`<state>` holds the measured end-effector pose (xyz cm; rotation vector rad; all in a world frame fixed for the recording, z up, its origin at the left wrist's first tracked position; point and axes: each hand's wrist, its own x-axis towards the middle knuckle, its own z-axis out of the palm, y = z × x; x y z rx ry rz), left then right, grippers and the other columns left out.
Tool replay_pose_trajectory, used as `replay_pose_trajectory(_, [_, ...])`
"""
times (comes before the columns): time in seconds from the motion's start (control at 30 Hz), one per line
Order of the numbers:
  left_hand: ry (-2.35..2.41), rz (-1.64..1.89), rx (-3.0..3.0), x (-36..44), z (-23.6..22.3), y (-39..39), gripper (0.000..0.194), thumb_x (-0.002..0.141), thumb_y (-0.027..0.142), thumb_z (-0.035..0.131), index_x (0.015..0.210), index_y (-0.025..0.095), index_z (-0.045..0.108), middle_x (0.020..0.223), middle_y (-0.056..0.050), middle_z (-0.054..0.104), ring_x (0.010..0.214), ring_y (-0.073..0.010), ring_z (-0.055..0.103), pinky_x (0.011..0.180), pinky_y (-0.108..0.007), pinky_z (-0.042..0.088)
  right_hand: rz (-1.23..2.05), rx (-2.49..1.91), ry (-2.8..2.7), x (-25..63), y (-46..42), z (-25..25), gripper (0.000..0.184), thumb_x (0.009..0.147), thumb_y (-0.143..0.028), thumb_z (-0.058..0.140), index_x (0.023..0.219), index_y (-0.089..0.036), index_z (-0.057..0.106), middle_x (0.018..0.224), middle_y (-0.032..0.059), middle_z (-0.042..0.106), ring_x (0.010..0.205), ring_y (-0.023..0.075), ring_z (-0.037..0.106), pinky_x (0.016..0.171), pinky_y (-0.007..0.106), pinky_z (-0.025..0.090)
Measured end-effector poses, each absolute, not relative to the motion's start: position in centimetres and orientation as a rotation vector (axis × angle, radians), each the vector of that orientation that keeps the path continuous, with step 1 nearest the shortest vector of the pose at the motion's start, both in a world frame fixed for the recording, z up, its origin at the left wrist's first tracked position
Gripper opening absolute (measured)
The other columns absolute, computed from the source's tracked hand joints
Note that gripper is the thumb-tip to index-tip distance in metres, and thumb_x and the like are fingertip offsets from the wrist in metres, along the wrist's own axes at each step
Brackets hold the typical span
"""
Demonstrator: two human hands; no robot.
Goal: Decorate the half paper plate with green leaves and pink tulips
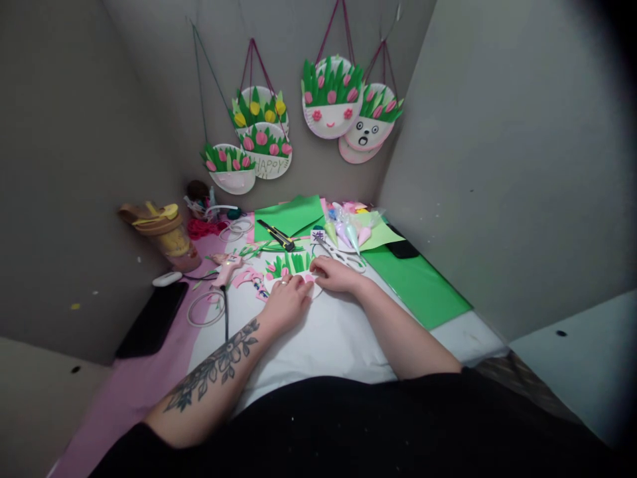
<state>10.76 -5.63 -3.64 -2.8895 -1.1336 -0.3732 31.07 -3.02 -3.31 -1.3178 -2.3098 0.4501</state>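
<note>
On the white-covered table in front of me lies a paper plate craft (271, 285) with green paper leaves (297, 263) and pink paper tulips along its top. My left hand (288, 300), with a ring on it, rests over the plate's lower front, fingers bent and fingertips at a small pink paper piece (309, 278). From the right, my right hand (334, 274) reaches the same spot, its fingers curled in at the plate's edge. Both hands cover much of the plate, so the exact grip is partly hidden.
Left of the plate are a pink glue gun (229, 271), pink paper scraps (245, 277) and a cup (174, 239). Behind lie a utility knife (277, 235), scissors (343, 256), green sheets (423, 285) and piping bags (351, 234). Several finished plates (332, 119) hang on the wall.
</note>
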Motion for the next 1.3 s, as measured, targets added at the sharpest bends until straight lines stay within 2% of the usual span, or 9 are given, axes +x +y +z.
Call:
replay_pose_trajectory(0.4, [-1.129, -0.369, -2.889, 10.8, -3.6, -5.6, 0.038, 0.09, 0.028, 0.044, 0.127, 0.022, 0.051, 0.112, -0.009, 0.055, 0.111, -0.0268, 0.045, 0.099, -0.044, 0.035, 0.417, -1.289, -2.283, 30.7, -2.9, -3.9, 0.014, 0.074, -0.011, 0.054, 0.087, -0.014, 0.06, 0.082, 0.0043, 0.057, 0.076, 0.0154, 0.051, 0.07, 0.025, 0.04])
replay_pose_trajectory(0.63, [-1.134, -0.372, -2.887, 10.8, -3.6, -5.6, 0.039, 0.09, 0.028, 0.043, 0.128, 0.023, 0.051, 0.111, -0.009, 0.056, 0.111, -0.0268, 0.045, 0.099, -0.044, 0.035, 0.376, -1.313, -2.292, 30.5, -2.9, -3.9, 0.012, 0.075, -0.012, 0.054, 0.084, -0.014, 0.061, 0.082, 0.0049, 0.058, 0.078, 0.0161, 0.052, 0.072, 0.026, 0.04])
replay_pose_trajectory(0.93, [-1.14, -0.355, -2.89, 10.9, -3.4, -5.6, 0.036, 0.09, 0.027, 0.043, 0.124, 0.024, 0.053, 0.113, -0.009, 0.056, 0.11, -0.0266, 0.045, 0.098, -0.045, 0.036, 0.423, -1.42, -2.164, 30.6, -2.8, -3.8, 0.021, 0.07, -0.004, 0.05, 0.083, -0.013, 0.062, 0.08, 0.0041, 0.058, 0.073, 0.0138, 0.052, 0.07, 0.024, 0.041])
replay_pose_trajectory(1.17, [-1.167, -0.372, -2.9, 10.9, -3.5, -5.7, 0.037, 0.089, 0.027, 0.045, 0.125, 0.025, 0.053, 0.114, -0.01, 0.055, 0.113, -0.0281, 0.044, 0.097, -0.046, 0.036, 0.509, -1.672, -1.997, 29.7, -3.1, -3.9, 0.008, 0.072, -0.015, 0.056, 0.075, -0.015, 0.064, 0.077, 0.0041, 0.063, 0.068, 0.0139, 0.054, 0.063, 0.023, 0.039])
replay_pose_trajectory(1.3, [-1.178, -0.365, -2.888, 10.9, -3.6, -5.7, 0.039, 0.089, 0.028, 0.044, 0.128, 0.025, 0.051, 0.114, -0.01, 0.055, 0.114, -0.0292, 0.044, 0.097, -0.045, 0.036, 0.518, -1.771, -1.976, 29.0, -3.5, -3.8, 0.009, 0.074, -0.019, 0.055, 0.068, -0.016, 0.061, 0.069, 0.004, 0.064, 0.063, 0.0143, 0.053, 0.056, 0.023, 0.034])
